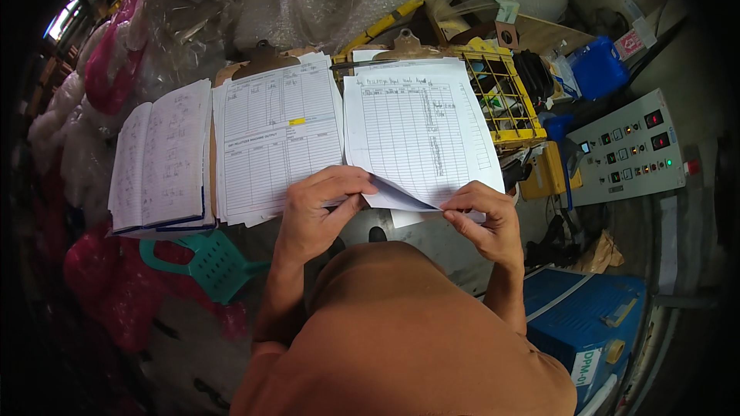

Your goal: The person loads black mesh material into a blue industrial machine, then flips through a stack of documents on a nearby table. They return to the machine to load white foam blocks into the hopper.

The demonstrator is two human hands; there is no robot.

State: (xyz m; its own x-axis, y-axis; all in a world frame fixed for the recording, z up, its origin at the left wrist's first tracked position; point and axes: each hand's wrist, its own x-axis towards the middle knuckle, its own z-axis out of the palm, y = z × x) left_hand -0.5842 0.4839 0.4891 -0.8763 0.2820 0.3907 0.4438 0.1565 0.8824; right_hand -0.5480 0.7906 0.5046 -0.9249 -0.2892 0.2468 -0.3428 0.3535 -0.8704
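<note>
A printed form sheet with a ruled table and some handwriting lies over the papers of the right clipboard. Its lower edge is lifted and curled up. My left hand pinches the sheet's lower left corner between thumb and fingers. At the lower right corner, my right hand grips the same sheet between thumb and forefinger. Left of it, a second clipboard bears a stack of printed forms with a small yellow mark. An open notebook with handwritten pages lies farther left.
Behind the papers is a heap of clear bubble wrap. A yellow wire basket stands to the right, before a control panel. A green plastic chair is at lower left, a blue machine at lower right.
</note>
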